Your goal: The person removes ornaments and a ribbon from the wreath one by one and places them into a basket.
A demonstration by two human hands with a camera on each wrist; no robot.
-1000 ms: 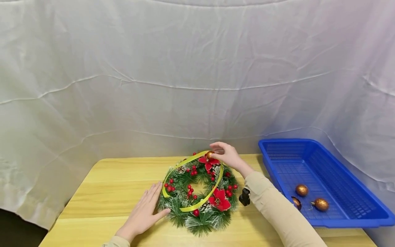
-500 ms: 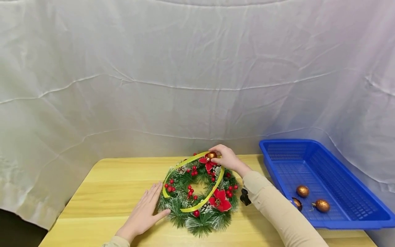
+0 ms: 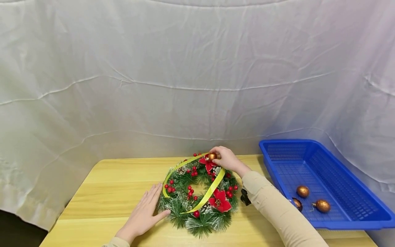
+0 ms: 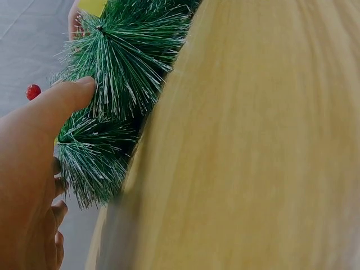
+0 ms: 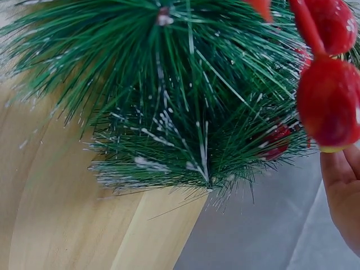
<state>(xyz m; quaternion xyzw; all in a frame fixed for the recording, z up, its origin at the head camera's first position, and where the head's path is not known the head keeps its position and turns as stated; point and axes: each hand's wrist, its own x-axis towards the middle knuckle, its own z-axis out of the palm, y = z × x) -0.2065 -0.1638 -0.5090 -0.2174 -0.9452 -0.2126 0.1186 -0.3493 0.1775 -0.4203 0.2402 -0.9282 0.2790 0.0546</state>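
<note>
A green pine wreath (image 3: 177,206) with red berries, poinsettias and pinecones lies on the table. My right hand (image 3: 229,160) pinches a bronze bauble (image 3: 212,156) at the wreath's far side, beside a red poinsettia (image 3: 207,164). A yellow ribbon (image 3: 213,187) stretches from that spot over the wreath; its upper end is hidden near the fingers. My left hand (image 3: 142,212) rests with straight fingers against the wreath's left edge. In the left wrist view its thumb (image 4: 73,95) touches the needles. The right wrist view has red berries (image 5: 327,101) up close; the bauble is out of sight there.
A blue plastic basket (image 3: 358,224) stands at the right, holding bronze baubles such as this one (image 3: 322,206). Behind the wooden table (image 3: 108,188) hangs a pale cloth (image 3: 185,68).
My right hand has sunk slightly, and the bauble has shifted a little right and down. The ribbon's right stretch has gone from curved to straighter. My left hand stays in place.
</note>
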